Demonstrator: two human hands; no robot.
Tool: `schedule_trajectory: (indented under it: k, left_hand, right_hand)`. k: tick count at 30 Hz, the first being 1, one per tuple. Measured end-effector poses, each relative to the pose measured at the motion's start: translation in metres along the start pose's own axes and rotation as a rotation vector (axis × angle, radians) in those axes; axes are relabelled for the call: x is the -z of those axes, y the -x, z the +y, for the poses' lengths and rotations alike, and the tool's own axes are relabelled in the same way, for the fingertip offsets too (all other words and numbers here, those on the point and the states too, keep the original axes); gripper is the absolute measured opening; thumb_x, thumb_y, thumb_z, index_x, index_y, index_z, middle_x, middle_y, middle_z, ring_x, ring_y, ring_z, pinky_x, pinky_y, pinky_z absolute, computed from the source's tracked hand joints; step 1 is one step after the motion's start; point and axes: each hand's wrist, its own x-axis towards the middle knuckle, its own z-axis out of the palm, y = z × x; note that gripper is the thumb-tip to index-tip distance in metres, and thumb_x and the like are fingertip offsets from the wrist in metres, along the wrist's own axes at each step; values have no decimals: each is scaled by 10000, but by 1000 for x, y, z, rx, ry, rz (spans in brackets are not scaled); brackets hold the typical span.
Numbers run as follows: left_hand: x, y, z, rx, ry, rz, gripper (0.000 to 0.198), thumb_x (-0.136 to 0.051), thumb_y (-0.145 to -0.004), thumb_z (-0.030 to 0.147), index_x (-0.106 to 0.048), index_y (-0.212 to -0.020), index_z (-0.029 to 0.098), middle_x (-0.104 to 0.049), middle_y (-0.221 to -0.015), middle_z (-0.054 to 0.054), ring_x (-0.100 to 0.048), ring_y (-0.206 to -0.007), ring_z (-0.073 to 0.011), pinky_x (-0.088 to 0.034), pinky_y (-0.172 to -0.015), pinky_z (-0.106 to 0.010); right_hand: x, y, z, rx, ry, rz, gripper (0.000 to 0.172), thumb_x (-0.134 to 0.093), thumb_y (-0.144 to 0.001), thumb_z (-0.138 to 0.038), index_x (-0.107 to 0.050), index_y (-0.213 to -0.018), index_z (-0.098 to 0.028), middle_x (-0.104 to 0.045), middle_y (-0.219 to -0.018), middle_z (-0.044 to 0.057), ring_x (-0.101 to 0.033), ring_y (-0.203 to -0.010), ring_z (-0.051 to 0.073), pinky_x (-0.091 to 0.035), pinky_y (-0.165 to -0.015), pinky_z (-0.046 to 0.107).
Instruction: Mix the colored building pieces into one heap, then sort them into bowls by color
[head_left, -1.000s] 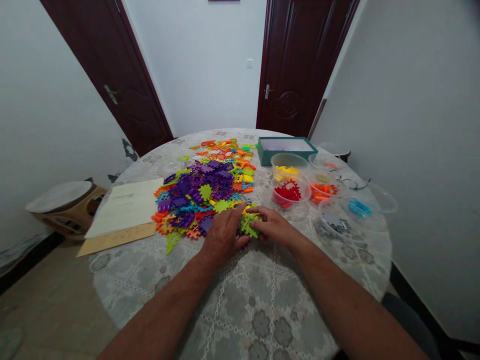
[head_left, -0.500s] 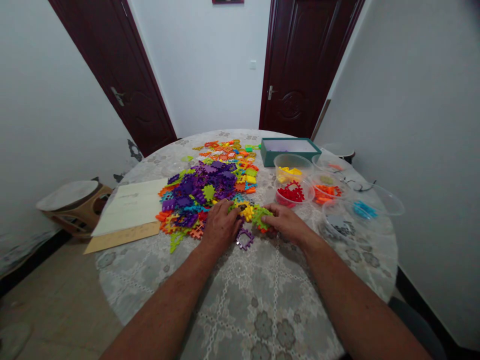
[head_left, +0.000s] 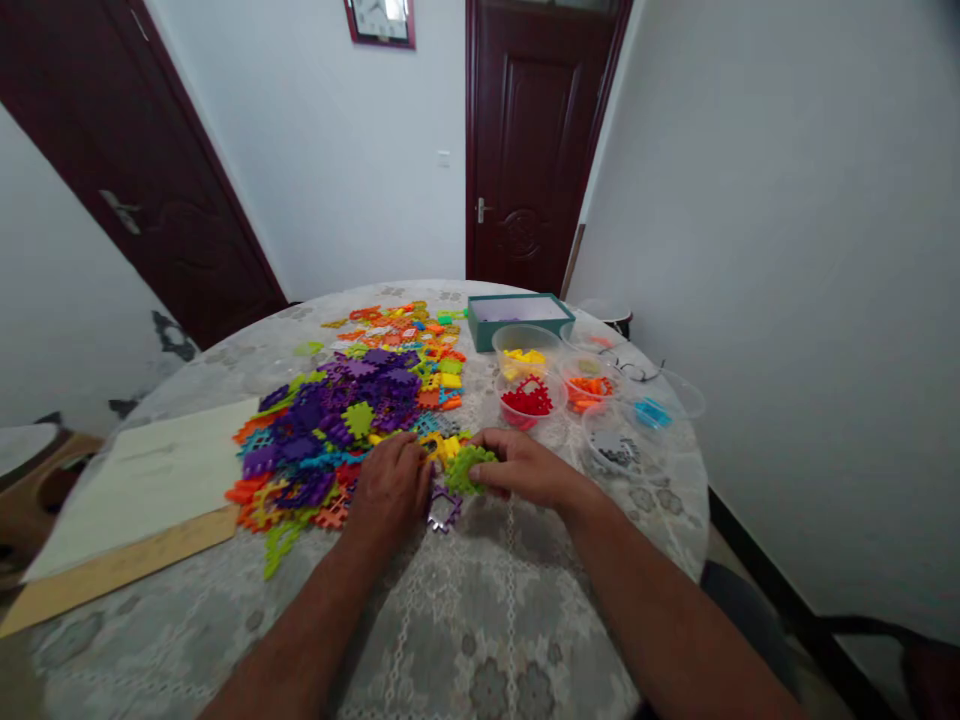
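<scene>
The right hand [head_left: 517, 465] pinches a lime green toy piece [head_left: 466, 468] between thumb and fingers, holding it over the near right edge of a large pile of coloured pieces [head_left: 352, 385]. The left hand [head_left: 390, 487] is palm down with its fingers curled, at the near edge of the pile; its fingertips are hidden, so I cannot tell whether it grips anything. Between the two hands, a purple frame piece [head_left: 444, 510] lies on the desk [head_left: 450, 630], on the near side of the green one. Yellow pieces [head_left: 442, 446] lie just beyond the hands.

To the right of the pile stand clear plastic bowls [head_left: 557, 352]. One contains yellow parts [head_left: 523, 362], and nearer ones carry red parts [head_left: 529, 398], orange parts [head_left: 589, 392] and grey parts [head_left: 615, 448]. Some blue parts [head_left: 652, 412] sit farther right. Behind the bowls is an open green box [head_left: 484, 333]. Left of the pile lies a pale sheet of paper [head_left: 150, 465], with a tan strip [head_left: 120, 572] along its near edge.
</scene>
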Motion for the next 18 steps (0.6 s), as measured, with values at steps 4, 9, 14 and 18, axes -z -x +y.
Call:
schedule_trajectory:
  k: [4, 9, 14, 18]
  left_hand:
    - [5, -2, -1, -21, 40, -20, 183, -486, -1051, 311, -630, -1024, 203, -713, -1072, -127, -654, -1026, -294, -529, -958, -484]
    - [10, 0, 2, 52, 106, -30, 259, -470, -1059, 367, -674, -1020, 211, -735, -963, -98, -687, -927, -281, -539, -882, -444]
    - [6, 6, 0, 103, 171, -1, 322, -467, -1059, 431, -697, -1126, 216, -780, -1036, -101, -731, -977, -286, -566, -910, -442]
    - [7, 6, -1, 194, 246, -6, 360, -453, -1057, 472, -700, -1139, 224, -799, -1079, -90, -759, -976, -265, -599, -909, -411]
  right_hand:
    - [9, 28, -42, 58, 151, 35, 203, -685, -871, -257, -694, -1069, -219, -629, -775, -37, -532, -613, 103, -410, -551, 213]
    - [69, 56, -80, 133, 396, 210, 196, -682, -869, -245, -739, -1056, -221, -670, -821, -9, -557, -659, 120, -437, -582, 223]
    - [176, 37, -71, 26, 448, 605, 215, -709, -800, -207, -736, -1010, -168, -610, -595, -20, -530, -514, 123, -411, -482, 218]
    - [248, 8, -54, -150, 573, 925, 182, -772, -726, -125, -743, -906, -129, -645, -601, -4, -560, -504, 117, -413, -475, 204]
